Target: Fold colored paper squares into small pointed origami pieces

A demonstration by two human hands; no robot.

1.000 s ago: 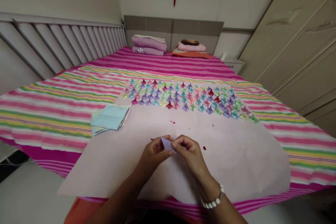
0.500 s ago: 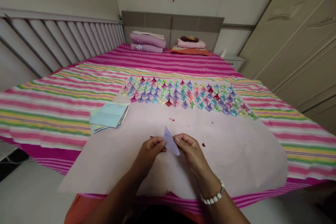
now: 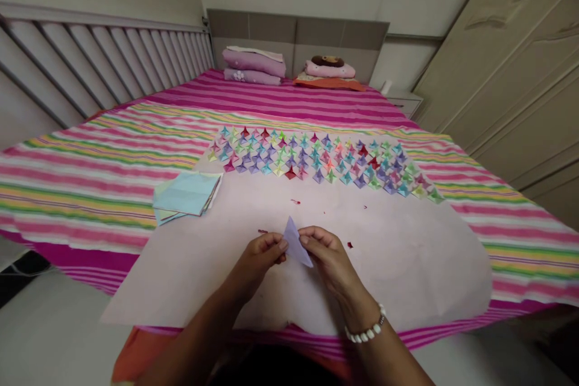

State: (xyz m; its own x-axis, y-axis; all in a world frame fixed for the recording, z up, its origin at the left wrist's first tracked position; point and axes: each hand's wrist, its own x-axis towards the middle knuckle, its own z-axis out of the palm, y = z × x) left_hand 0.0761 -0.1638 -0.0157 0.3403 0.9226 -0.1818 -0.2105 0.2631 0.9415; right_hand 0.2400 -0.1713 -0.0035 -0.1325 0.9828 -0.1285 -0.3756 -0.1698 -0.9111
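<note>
A lavender sheet of paper folded into a triangle (image 3: 296,245) is held up between my two hands, over a large pale pink sheet (image 3: 190,277). My left hand (image 3: 262,256) pinches its left edge between thumb and fingers. On the other edge, my right hand (image 3: 323,250) grips it the same way, with a white bead bracelet on that wrist. Farther off on the pink sheet stand rows of small folded paper pieces (image 3: 292,174) in many colours. Small dark red scraps (image 3: 350,245) lie near my hands.
A stack of square papers (image 3: 187,193), light blue on top, lies at the pink sheet's left edge. Under it all is a bed with a striped cover (image 3: 90,175). Folded bedding (image 3: 253,63) sits by the headboard (image 3: 253,27). A slatted rail (image 3: 113,60) runs along the left.
The camera view has tilted slightly, shifting the scene a little upward. Both hands keep their pinch on the folded lavender paper, which has turned only slightly.
</note>
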